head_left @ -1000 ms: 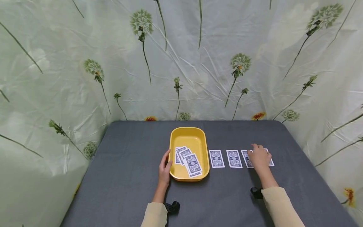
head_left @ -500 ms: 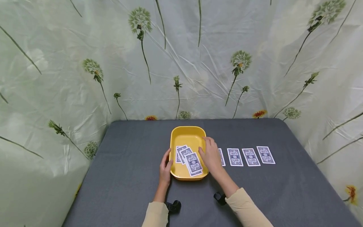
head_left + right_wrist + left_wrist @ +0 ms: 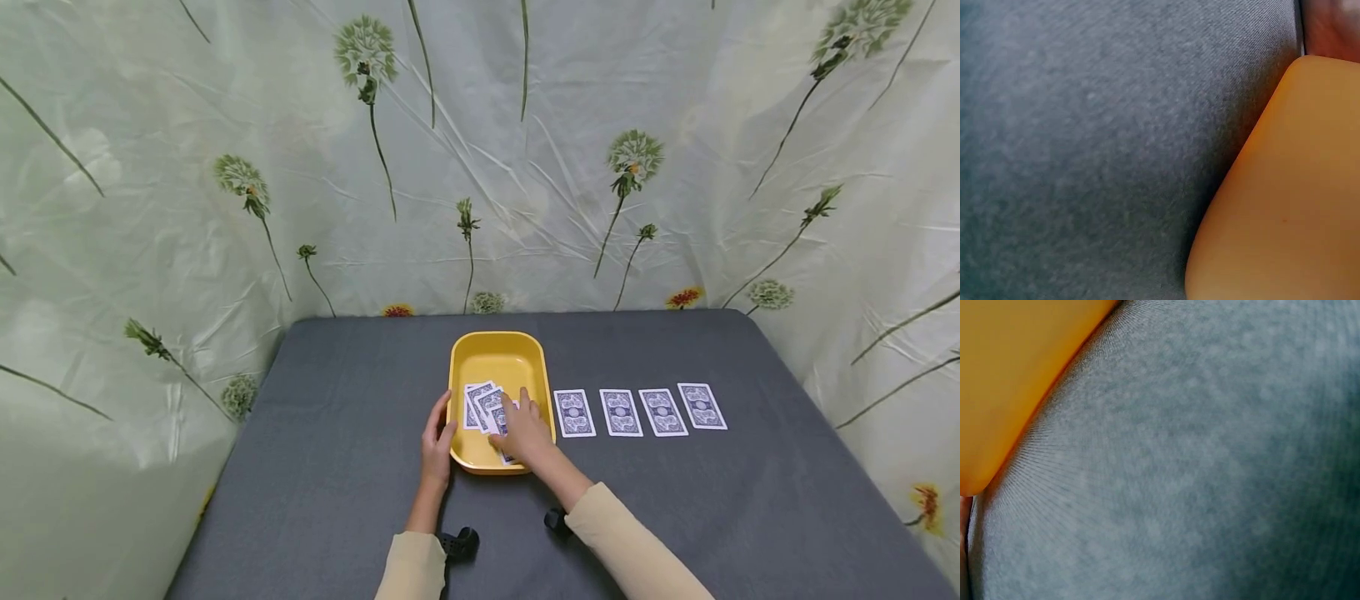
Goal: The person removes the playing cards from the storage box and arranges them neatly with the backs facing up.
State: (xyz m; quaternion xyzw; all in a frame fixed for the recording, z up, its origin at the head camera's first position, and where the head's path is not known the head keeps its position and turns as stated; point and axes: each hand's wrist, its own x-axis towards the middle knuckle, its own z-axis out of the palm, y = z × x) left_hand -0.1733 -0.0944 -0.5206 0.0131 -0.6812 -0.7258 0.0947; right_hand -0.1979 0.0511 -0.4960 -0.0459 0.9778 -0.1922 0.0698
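In the head view a yellow tray point(image 3: 498, 335) sits mid-table with several blue-backed playing cards point(image 3: 472, 410) overlapping face down inside. My left hand point(image 3: 436, 443) grips its left side, thumb at the rim and fingers along the outer wall. Over the cards nearest me reaches my right hand point(image 3: 529, 435), its fingers spread across the top card and partly covering it. Whether a fingertip presses on that card cannot be told. Both wrist views mostly show the tray's outer wall point(image 3: 1016, 369) and grey cloth; the right one catches a bit of hand point(image 3: 1335, 28) at its top corner.
Right of the tray, a row of face-down playing cards lies on the grey table point(image 3: 360, 392): a first card point(image 3: 574, 413), a second card point(image 3: 621, 413), a third card point(image 3: 663, 412) and a far-right card point(image 3: 702, 407). A flower-patterned curtain point(image 3: 555, 208) hangs behind.
My right hand has moved left from above the far-right cards, across the tray's right rim, onto the cards inside. The left hand stays on the tray; the row of cards has not moved.
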